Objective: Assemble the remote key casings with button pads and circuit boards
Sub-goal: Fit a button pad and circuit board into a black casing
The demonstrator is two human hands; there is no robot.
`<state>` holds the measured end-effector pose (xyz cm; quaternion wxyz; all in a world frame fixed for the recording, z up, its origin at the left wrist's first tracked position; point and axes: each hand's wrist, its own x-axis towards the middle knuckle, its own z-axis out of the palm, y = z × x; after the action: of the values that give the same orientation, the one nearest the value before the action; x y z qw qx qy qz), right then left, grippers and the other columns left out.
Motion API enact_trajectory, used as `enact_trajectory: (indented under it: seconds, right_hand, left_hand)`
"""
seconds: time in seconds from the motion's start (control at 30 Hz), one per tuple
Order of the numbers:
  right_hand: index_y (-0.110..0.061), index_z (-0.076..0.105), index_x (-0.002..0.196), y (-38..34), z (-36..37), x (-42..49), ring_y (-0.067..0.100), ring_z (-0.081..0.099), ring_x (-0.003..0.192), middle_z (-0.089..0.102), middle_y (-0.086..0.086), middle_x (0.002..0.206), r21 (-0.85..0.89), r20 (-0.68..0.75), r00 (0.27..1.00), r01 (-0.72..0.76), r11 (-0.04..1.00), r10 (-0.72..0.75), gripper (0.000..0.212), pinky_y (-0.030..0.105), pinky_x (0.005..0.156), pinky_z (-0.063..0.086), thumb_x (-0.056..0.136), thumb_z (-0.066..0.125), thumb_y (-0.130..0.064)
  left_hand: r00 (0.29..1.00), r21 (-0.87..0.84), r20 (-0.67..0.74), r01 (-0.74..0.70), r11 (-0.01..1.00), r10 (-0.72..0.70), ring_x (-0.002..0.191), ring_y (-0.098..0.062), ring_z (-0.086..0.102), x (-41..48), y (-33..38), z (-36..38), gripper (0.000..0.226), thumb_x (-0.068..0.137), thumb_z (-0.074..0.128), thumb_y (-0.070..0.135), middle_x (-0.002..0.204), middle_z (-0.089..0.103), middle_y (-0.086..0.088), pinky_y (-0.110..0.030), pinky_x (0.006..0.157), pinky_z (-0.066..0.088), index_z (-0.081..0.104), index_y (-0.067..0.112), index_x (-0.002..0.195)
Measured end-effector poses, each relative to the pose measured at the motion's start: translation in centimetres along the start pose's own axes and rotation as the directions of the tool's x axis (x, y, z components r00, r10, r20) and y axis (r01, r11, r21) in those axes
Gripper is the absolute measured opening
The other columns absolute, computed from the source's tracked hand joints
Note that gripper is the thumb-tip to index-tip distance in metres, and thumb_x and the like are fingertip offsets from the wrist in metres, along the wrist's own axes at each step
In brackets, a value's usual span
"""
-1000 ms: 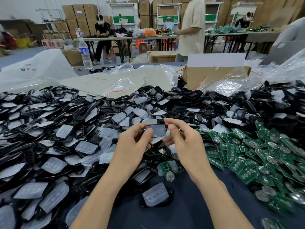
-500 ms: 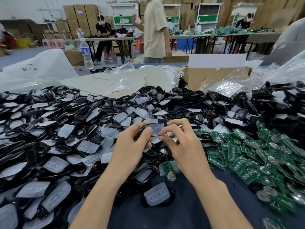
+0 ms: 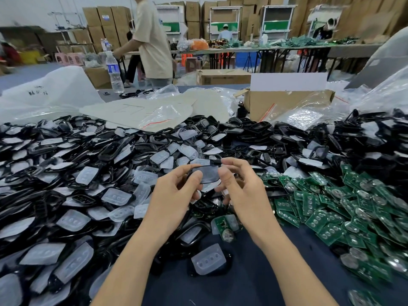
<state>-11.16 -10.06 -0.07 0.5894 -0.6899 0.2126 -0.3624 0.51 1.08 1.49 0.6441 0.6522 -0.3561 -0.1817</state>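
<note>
Between both hands I hold a black key casing (image 3: 207, 174) with a translucent button pad seated in it, above the middle of the table. My left hand (image 3: 174, 195) pinches its left edge with thumb and forefinger. My right hand (image 3: 240, 188) grips the right edge, thumb on the pad. A big heap of black casings and translucent pads (image 3: 92, 173) covers the left half of the table. Green circuit boards (image 3: 344, 208) with coin cells lie in a pile at the right. One board (image 3: 223, 226) and one loose pad (image 3: 208, 259) lie just below my hands.
A cardboard box (image 3: 287, 102) and clear plastic bags (image 3: 154, 111) stand behind the heaps. A water bottle (image 3: 113, 71) stands at the far left edge. A person in a beige shirt (image 3: 152, 40) walks past behind the table. Dark blue cloth (image 3: 242, 281) shows between my forearms.
My hands stay together on the casing, with the fingers shifting slightly on its edges. The person in the beige shirt has walked from right to left behind the table.
</note>
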Motion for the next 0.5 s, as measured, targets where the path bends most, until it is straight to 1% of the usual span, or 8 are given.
enact_trajectory:
  seconds: [0.1,0.2,0.27,0.3,0.37,0.4,0.43,0.5]
  right_hand:
    - [-0.025,0.071,0.111,-0.3,0.3,0.2,0.015,0.070,0.075,0.072,-0.004,0.090,0.195,0.050,0.996,-0.081,0.977,0.073,0.014,0.023,0.057,0.052,0.098,0.066,-0.027]
    - [-0.020,0.076,0.103,-0.3,0.2,0.4,0.014,0.068,0.071,0.073,0.003,0.083,0.276,0.042,0.992,-0.129,0.952,0.123,0.012,0.021,0.060,0.053,0.097,0.066,-0.015]
    - [-0.017,0.076,0.100,-0.2,0.1,0.4,0.013,0.067,0.067,0.074,0.003,0.077,0.298,0.027,0.988,-0.150,0.942,0.149,0.011,0.019,0.061,0.053,0.096,0.067,-0.012]
    - [-0.016,0.076,0.099,-0.1,0.1,0.5,0.013,0.067,0.065,0.073,0.002,0.075,0.307,0.014,0.988,-0.154,0.939,0.157,0.011,0.019,0.061,0.053,0.096,0.067,-0.011]
    - [-0.014,0.075,0.100,0.0,-0.1,0.5,0.013,0.066,0.063,0.073,0.001,0.073,0.318,-0.013,0.987,-0.147,0.937,0.160,0.010,0.018,0.061,0.053,0.096,0.067,-0.010]
    - [-0.013,0.074,0.101,0.0,-0.1,0.6,0.013,0.066,0.062,0.073,0.001,0.073,0.317,-0.027,0.987,-0.140,0.938,0.157,0.010,0.018,0.061,0.053,0.096,0.067,-0.010]
    - [-0.012,0.074,0.102,0.0,-0.2,0.6,0.013,0.066,0.062,0.073,0.002,0.074,0.315,-0.038,0.988,-0.133,0.940,0.152,0.010,0.018,0.061,0.053,0.096,0.066,-0.011]
    - [-0.012,0.074,0.102,0.0,-0.3,0.5,0.013,0.066,0.062,0.073,0.003,0.073,0.312,-0.054,0.989,-0.116,0.943,0.140,0.010,0.018,0.063,0.053,0.096,0.066,-0.012]
  left_hand:
    - [0.999,0.015,0.035,-0.017,1.000,0.017,0.060,-0.002,0.060,-0.1,0.1,0.3,0.013,0.098,0.063,0.022,0.076,0.071,0.003,-0.014,0.061,0.050,0.072,0.030,0.103]
    - [0.998,0.008,0.062,-0.021,1.000,0.021,0.060,-0.002,0.060,-0.1,-0.1,0.4,0.015,0.098,0.062,0.020,0.075,0.072,0.005,-0.014,0.060,0.049,0.072,0.027,0.107]
    - [0.998,0.042,0.043,-0.040,0.998,0.038,0.064,-0.004,0.064,-0.1,-0.4,0.6,0.018,0.099,0.062,0.021,0.078,0.072,0.005,-0.016,0.063,0.050,0.069,0.033,0.109]
    - [0.997,0.110,0.013,-0.080,0.991,0.079,0.070,-0.004,0.065,-0.2,-0.6,0.7,0.020,0.099,0.062,0.022,0.082,0.072,0.007,-0.016,0.067,0.050,0.067,0.038,0.110]
    - [0.964,0.329,-0.019,-0.244,0.912,0.265,0.091,-0.004,0.064,-0.4,-0.7,0.8,0.025,0.099,0.060,0.021,0.098,0.066,0.013,-0.012,0.076,0.047,0.064,0.043,0.110]
    - [0.933,0.408,0.006,-0.330,0.851,0.359,0.099,-0.006,0.062,-0.6,-0.7,0.9,0.024,0.100,0.058,0.019,0.107,0.061,0.015,-0.011,0.080,0.045,0.066,0.039,0.109]
    - [0.904,0.454,0.049,-0.399,0.797,0.425,0.104,-0.009,0.060,-0.7,-0.8,0.9,0.022,0.100,0.056,0.017,0.113,0.056,0.013,-0.013,0.083,0.045,0.068,0.034,0.108]
    - [0.863,0.520,0.137,-0.481,0.706,0.486,0.112,-0.013,0.056,-0.9,-1.2,0.9,0.020,0.100,0.054,0.018,0.120,0.050,0.009,-0.018,0.087,0.045,0.070,0.029,0.106]
